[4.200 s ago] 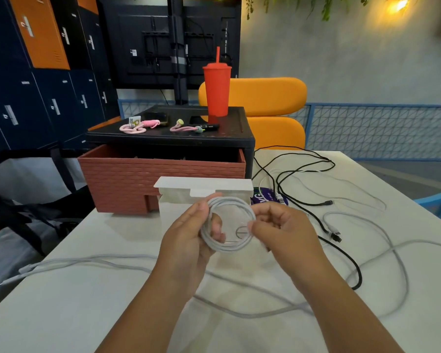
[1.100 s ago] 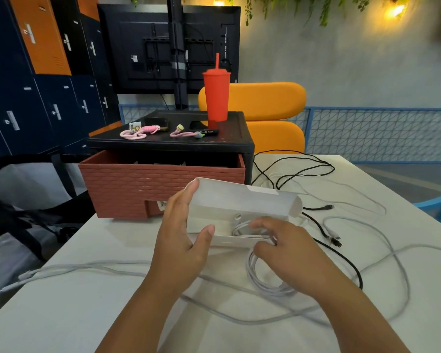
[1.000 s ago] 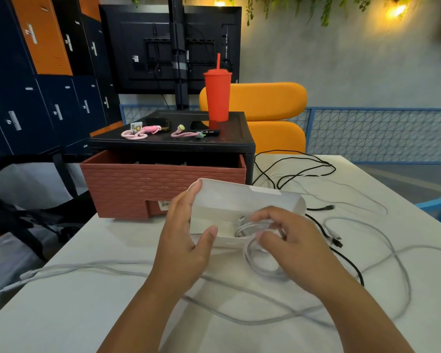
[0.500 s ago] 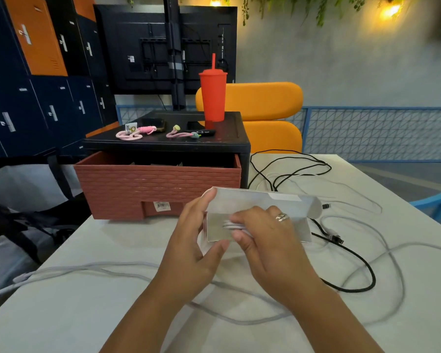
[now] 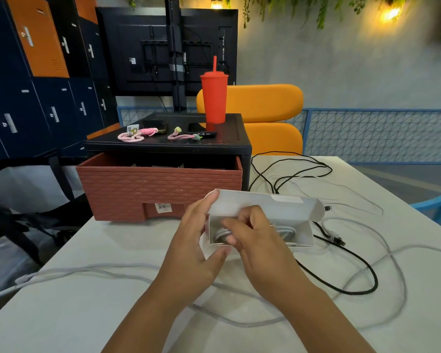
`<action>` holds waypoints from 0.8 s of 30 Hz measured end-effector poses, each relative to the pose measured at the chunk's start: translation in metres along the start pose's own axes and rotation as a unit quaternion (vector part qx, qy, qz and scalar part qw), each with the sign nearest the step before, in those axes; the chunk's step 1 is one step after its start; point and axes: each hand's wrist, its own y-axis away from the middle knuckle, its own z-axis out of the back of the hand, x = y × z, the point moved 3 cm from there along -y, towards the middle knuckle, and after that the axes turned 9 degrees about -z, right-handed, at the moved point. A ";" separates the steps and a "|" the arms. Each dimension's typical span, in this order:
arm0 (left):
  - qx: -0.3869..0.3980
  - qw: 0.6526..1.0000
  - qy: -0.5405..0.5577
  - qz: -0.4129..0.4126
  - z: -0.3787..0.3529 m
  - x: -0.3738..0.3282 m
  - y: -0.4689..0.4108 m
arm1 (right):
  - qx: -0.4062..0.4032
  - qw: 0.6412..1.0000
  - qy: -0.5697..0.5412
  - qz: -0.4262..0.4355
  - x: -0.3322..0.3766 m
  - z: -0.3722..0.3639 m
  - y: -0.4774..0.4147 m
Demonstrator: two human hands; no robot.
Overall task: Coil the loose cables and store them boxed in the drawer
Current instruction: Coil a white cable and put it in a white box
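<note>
Packing step in hand, head view: small coiled white cable (image 5: 220, 235) sits partly inside open white cardboard box (image 5: 299, 234), in front of pulled-out brick-red drawer (image 5: 161, 187).

Grip: left hand (image 5: 196, 250) holds box's left end, fingers (image 5: 209, 203) spread up raised flap, thumb under front edge. Inside box mouth, right hand (image 5: 261, 247), fingers (image 5: 236, 225) curled close together, pinching coil down.

Judgement: next move calls for seating coil flat, freeing right hand, shutting flap, then moving box into drawer.

On pale worktop (image 5: 82, 319), long black cable (image 5: 354, 271) and loose grey cable (image 5: 87, 270) not yet coiled.
</note>
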 end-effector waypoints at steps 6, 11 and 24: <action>0.004 1.000 -0.016 -0.008 0.001 -0.002 -0.001 | -0.128 0.989 -0.040 -0.065 -0.001 0.000 -0.003; 0.010 1.000 -0.018 0.004 0.001 -0.002 -0.001 | -0.075 0.991 -0.069 -0.088 -0.002 0.000 -0.001; -0.050 0.987 0.052 0.144 0.026 0.022 -0.003 | -0.245 0.960 -0.079 -0.113 -0.032 0.017 0.000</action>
